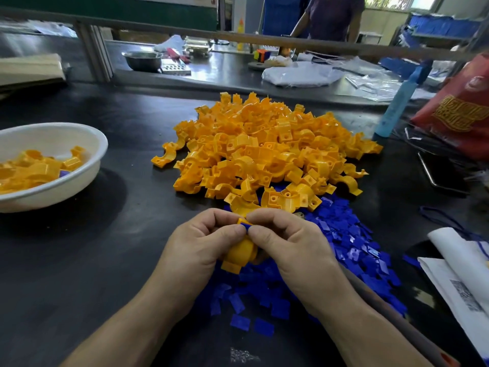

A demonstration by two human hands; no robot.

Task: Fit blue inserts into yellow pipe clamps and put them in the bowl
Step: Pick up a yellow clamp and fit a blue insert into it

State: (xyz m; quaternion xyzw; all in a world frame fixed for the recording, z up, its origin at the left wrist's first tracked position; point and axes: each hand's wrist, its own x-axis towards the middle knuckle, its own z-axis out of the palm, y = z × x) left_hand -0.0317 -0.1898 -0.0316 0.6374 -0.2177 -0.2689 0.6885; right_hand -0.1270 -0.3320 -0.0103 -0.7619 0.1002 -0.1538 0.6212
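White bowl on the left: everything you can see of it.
The white bowl is wide, shallow and round, with a smooth rolled rim; glossy, plastic or enamel by its look. It sits upright on the dark table at the left, its left side cut off by the frame. Inside lies a loose heap of yellow clamps, below the rim, with a bit of blue insert showing among them. The left hand and right hand are well clear of it.

Dark table [127,128] here, with a white bowl [66,192] on the left, heaped yellow clamps [264,149] in the middle, blue inserts [352,242] touching their near edge, and papers [455,274] on the right.
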